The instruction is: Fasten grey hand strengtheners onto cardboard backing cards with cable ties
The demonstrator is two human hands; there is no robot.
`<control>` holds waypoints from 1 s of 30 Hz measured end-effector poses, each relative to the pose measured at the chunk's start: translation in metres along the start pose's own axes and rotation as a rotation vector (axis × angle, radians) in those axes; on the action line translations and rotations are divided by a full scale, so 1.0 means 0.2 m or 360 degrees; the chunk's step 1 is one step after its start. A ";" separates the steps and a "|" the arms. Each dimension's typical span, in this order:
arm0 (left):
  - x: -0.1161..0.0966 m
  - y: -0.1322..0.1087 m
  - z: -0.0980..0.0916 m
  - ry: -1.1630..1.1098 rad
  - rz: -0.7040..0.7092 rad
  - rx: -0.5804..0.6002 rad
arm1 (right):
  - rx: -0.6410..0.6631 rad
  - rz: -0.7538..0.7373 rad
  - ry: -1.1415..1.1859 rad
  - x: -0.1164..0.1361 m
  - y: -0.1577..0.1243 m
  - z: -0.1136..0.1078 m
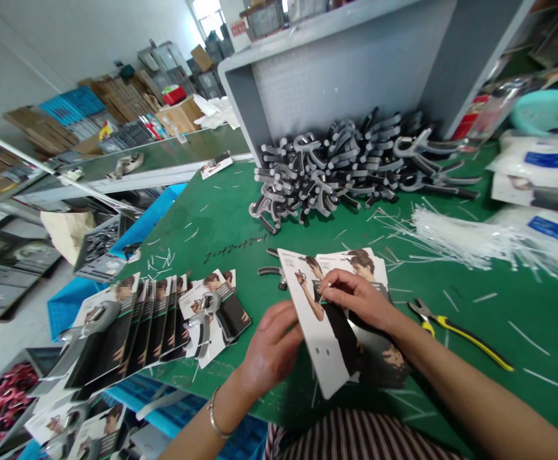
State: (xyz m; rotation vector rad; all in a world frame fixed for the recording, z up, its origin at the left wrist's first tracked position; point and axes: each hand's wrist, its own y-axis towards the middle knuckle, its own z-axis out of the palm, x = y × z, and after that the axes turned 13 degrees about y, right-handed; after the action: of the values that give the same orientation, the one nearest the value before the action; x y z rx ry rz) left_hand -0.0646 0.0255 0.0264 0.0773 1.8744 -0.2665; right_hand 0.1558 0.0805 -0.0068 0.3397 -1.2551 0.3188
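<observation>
Seemingly tilting a card (316, 329) up at lower centre to reach both faces, with left hand (271, 342) behind, grip hidden, and right hand (355, 299) pinched narrow in front.

A white-and-black printed card (324, 329) with two small holes stands tilted over the green table (225, 211).

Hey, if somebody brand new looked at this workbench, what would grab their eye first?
Probably the heap of grey-and-black handled tools at the mouth of the large grey plastic bin, toward the back of the bright green tabletop. Next, perhaps, the tall printed cardboard card standing tilted between the left hand and right hand in front. The spread of thin white plastic ties on the right also stands out.
</observation>
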 end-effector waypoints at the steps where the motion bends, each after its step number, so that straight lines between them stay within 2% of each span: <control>1: -0.01 0.01 -0.02 0.0184 0.0117 0.0024 | 0.0000 0.0004 0.0011 0.00 0.00 0.00; 4: -0.02 0.00 -0.09 0.0841 0.0564 0.0250 | 0.0036 0.0020 0.0024 0.01 0.00 0.01; 7: -0.03 -0.03 -0.12 0.1094 0.0823 0.0537 | 0.0070 0.0051 0.0052 0.01 0.00 0.01; 9: -0.03 -0.04 -0.11 0.1105 0.0793 0.0653 | 0.0069 0.0073 0.0084 0.00 0.00 0.00; 12: -0.03 -0.02 -0.10 0.1126 0.0643 0.0655 | 0.0057 0.0091 0.0107 -0.01 0.01 0.00; 14: -0.01 0.00 -0.10 0.1200 0.0730 0.0623 | 0.0050 0.0099 0.0124 -0.01 0.01 0.00; 17: 0.04 0.03 -0.11 0.1259 0.0966 0.0679 | 0.0065 0.0088 0.0138 0.00 0.00 0.00; 19: 0.08 0.04 -0.09 0.1243 0.0953 0.0611 | 0.0086 0.0059 0.0085 -0.01 0.00 0.00; 23: 0.17 0.06 0.00 0.1168 0.0656 0.0153 | 0.0107 -0.0082 -0.0295 0.00 -0.01 0.01; 26: 0.21 0.07 0.07 0.1057 0.0463 0.0054 | 0.0122 -0.0193 -0.0596 0.00 -0.01 0.03; 30: 0.21 0.03 0.09 0.0781 0.0247 -0.0070 | 0.0100 -0.0288 -0.0715 0.01 -0.02 0.04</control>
State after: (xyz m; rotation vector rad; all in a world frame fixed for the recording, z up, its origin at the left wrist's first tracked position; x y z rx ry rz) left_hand -0.0590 0.0244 -0.0188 0.2772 2.3455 -0.1025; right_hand 0.1506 0.0735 -0.0033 0.5976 -1.6430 0.1282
